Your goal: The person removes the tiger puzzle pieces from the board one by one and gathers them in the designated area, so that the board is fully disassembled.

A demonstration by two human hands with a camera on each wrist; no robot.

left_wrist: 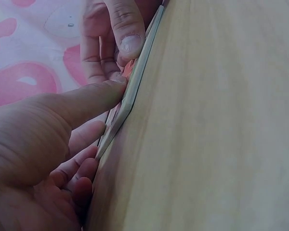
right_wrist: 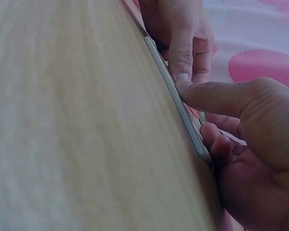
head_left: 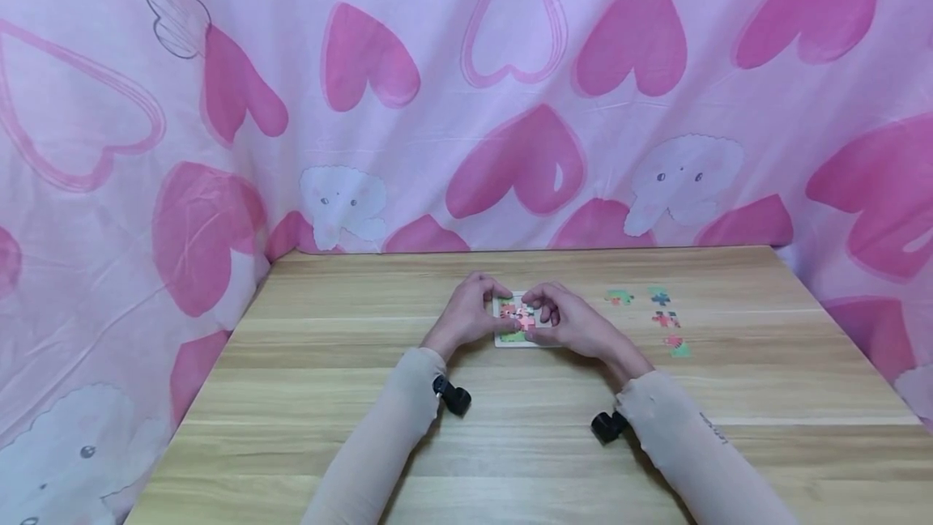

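A small jigsaw board (head_left: pixel 509 343) with a pale rim lies flat on the table, some of its pieces in place. My left hand (head_left: pixel 470 310) grips its left side, thumb over the pieces and fingers about the edge. A pink puzzle piece (head_left: pixel 525 320) sits near the middle of the board. My right hand (head_left: pixel 572 321) holds this piece between thumb and index finger, the other fingers curled over the board. In the left wrist view, both thumbs meet low over the orange-red pieces (left_wrist: pixel 128 70). The right wrist view shows the board's near edge (right_wrist: pixel 176 98); the hands hide much of the puzzle.
To the right of the board lie loose pieces: a green-orange one (head_left: pixel 619 297), a blue-green one (head_left: pixel 659 296), a red-blue one (head_left: pixel 666 319) and a red-green one (head_left: pixel 678 345). A pink heart-patterned curtain (head_left: pixel 437 144) hangs behind the wooden table (head_left: pixel 539 444).
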